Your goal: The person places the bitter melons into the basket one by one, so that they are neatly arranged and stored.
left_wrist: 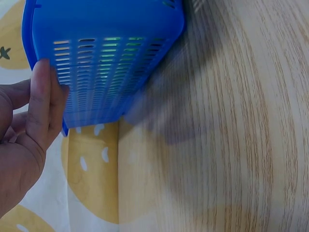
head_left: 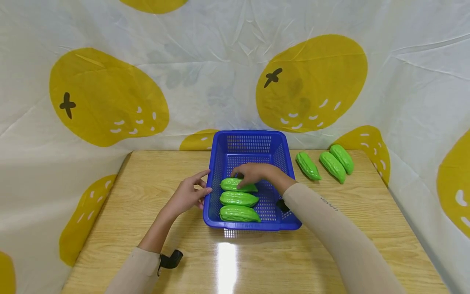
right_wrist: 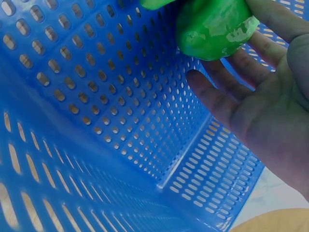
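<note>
The right hand [head_left: 251, 173] reaches into the blue basket [head_left: 251, 226], its thumb on the near side of the far gourd [head_left: 230, 185] and its fingers curved over the opposite side, gripping it with a gap left between palm and gourd. That gourd lies crosswise near the basket's left edge, about midway along it. Just beside it, toward the near left corner, are the middle gourd [head_left: 239, 199] and then the near gourd [head_left: 239, 213], all three in a row.

The left hand [head_left: 187, 196] is at the basket's left edge, loosely open, thumb and forefinger apart and touching the rim, the other fingers bent a little beside the outer wall.

The basket stands on the wooden table [head_left: 154, 175], its far end close to the table's far edge. Toward the table's far right corner lie a single gourd [head_left: 308, 166] and a pair of gourds [head_left: 332, 166] side by side. A printed cloth [head_left: 213, 90] hangs behind.
</note>
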Demonstrator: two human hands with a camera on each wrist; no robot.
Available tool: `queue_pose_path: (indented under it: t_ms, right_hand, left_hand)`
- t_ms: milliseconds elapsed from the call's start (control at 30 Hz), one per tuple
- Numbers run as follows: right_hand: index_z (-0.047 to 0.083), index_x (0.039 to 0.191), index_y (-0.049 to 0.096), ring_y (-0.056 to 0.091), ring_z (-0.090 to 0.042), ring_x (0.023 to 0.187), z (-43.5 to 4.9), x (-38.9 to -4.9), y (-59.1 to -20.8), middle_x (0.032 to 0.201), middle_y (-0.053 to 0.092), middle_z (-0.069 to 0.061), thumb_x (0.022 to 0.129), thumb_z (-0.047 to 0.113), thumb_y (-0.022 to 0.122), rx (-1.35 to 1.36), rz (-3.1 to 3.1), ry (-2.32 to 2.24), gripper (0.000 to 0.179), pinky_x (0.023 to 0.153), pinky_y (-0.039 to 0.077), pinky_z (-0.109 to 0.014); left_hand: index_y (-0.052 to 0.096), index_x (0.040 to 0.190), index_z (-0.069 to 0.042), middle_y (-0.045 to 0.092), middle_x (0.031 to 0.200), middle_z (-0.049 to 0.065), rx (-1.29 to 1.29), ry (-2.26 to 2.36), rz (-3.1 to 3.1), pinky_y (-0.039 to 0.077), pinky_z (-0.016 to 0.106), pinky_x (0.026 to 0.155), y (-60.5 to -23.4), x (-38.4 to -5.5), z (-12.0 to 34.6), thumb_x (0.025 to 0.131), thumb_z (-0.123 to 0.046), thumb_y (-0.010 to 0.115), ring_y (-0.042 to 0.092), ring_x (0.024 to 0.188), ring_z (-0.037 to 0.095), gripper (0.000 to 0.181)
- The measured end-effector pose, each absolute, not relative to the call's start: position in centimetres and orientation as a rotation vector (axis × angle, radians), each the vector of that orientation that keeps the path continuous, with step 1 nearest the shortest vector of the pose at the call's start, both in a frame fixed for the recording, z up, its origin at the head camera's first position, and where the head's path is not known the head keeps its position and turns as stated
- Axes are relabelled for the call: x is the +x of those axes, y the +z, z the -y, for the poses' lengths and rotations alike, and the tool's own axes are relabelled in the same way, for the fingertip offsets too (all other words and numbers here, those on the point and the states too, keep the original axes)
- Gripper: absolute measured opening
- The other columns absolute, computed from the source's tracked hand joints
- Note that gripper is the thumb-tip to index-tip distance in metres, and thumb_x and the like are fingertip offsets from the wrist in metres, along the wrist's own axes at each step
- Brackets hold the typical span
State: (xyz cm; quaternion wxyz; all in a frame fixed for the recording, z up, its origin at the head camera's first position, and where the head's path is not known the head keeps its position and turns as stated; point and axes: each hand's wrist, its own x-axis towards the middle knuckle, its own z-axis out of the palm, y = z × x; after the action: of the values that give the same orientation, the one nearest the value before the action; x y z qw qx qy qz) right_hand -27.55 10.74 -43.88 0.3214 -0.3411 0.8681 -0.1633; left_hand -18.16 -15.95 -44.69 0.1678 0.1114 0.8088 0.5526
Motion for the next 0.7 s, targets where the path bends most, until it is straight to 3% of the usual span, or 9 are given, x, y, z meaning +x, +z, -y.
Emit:
queue_pose_path:
  t_ms: [700]
  right_hand:
    - [0.005, 0.142, 0.058, 0.059, -0.034, 0.131, -11.16, -27.58, -43.49, 0.137, 0.063, -0.017, 0.098, 0.030, 0.072, -0.899, -2.289, -0.493, 0.052, 0.115, 0.050, -0.045]
  left_hand:
    - [0.040, 0.159, -0.012, 0.058, 0.105, 0.018, 0.300, 1.553, -2.313, 0.064, 0.061, 0.063, -44.42, -18.33, 15.89, 0.101, -0.005, 0.066, 0.066, 0.063, 0.020, 0.064]
